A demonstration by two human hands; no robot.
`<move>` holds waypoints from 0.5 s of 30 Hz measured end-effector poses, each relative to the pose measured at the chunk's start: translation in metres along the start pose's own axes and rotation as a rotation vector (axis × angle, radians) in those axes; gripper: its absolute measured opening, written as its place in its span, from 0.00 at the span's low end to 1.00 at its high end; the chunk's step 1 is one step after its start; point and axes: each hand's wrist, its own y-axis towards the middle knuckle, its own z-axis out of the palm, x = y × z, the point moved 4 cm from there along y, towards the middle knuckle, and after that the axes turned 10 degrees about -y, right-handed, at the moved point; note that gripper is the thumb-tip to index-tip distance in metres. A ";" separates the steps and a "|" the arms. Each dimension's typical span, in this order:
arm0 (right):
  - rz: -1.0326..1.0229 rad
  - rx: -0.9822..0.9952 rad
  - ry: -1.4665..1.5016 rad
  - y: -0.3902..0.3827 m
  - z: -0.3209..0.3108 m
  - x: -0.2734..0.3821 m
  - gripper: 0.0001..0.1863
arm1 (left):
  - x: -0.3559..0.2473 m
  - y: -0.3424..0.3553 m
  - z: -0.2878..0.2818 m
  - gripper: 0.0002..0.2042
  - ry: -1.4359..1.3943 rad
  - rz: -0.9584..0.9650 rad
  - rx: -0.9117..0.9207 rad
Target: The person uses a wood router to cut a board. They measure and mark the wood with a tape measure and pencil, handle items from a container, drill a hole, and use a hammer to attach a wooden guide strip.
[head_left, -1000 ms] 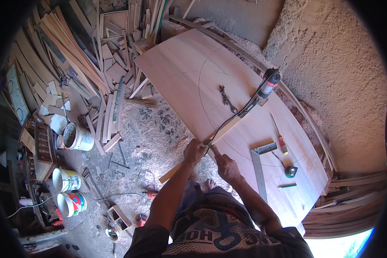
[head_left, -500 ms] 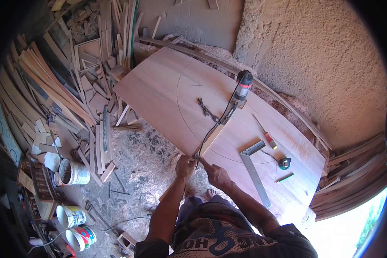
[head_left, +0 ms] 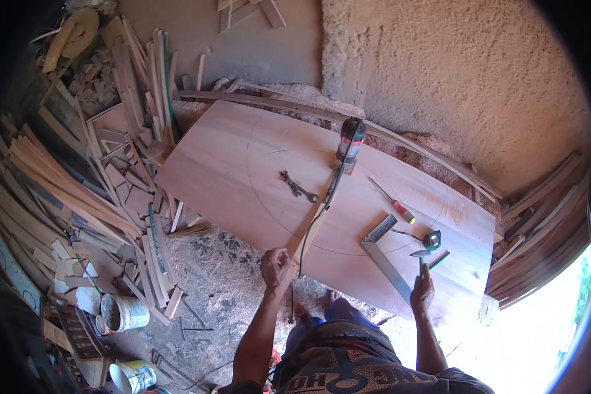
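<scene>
My left hand [head_left: 274, 267] is closed at the board's near edge, beside the near end of a narrow wooden strip [head_left: 308, 240]; what its fingers hold, if anything, is hidden. A black, red-banded trim router [head_left: 351, 143] stands upright at the strip's far end, its black cord [head_left: 302, 249] trailing along the strip. Over on the right, my right hand [head_left: 423, 293] grips what looks like a small hammer [head_left: 420, 254], head up. Beneath lies a large wooden board [head_left: 210, 157] with a curved line drawn on it. A metal try square [head_left: 386, 262] rests just left of my right hand.
On the board lie wrenches [head_left: 298, 186], a screwdriver [head_left: 393, 201], a tape measure [head_left: 432, 240] and a green pencil [head_left: 440, 261]. Wood offcuts [head_left: 125, 177] crowd the left, with buckets [head_left: 125, 313] below. Stacked boards [head_left: 538, 236] stand at right; a rough wall [head_left: 453, 79] rises behind.
My right hand has left the strip's near end and moved right, now holding the hammer-like tool. The left hand stays near the strip, slightly apart from its former place. The view has shifted.
</scene>
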 end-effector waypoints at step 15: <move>0.471 0.205 -0.356 0.005 -0.031 -0.156 0.27 | 0.011 0.216 0.121 0.36 0.279 -0.181 0.015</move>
